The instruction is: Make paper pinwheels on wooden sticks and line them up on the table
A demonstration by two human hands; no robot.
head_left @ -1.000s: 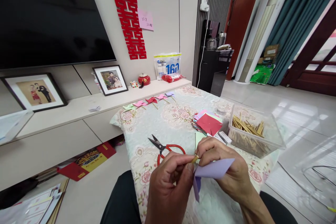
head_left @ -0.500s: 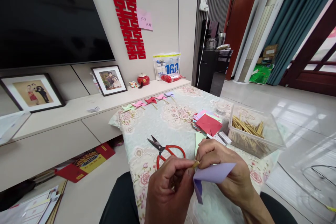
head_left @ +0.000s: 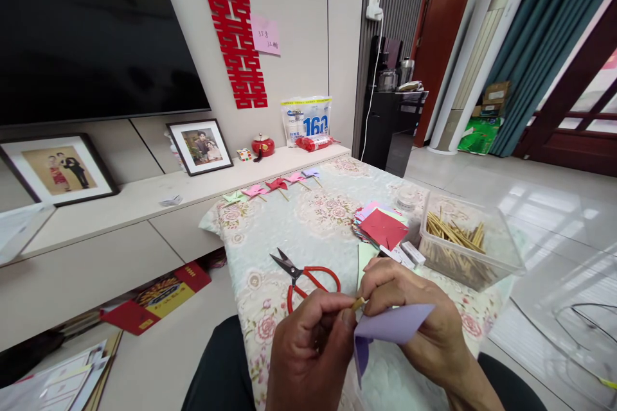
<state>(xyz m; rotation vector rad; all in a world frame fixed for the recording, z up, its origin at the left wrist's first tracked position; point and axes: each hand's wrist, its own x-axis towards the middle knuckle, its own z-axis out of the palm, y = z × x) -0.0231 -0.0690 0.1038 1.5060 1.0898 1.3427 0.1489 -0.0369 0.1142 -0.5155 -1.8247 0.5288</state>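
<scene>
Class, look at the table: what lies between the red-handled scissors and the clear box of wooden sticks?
In the head view, between the scissors and the box of sticks lies a stack of coloured paper squares, red on top.

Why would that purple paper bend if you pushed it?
The purple paper looks thin and probably floppy: one flap already hangs down below the right hand. It is likely very light, since fingertips alone hold it. It may crease easily, as its folds show.

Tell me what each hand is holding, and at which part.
The left hand pinches a thin wooden stick near its tip. The right hand holds the purple paper by its upper edge.
</scene>
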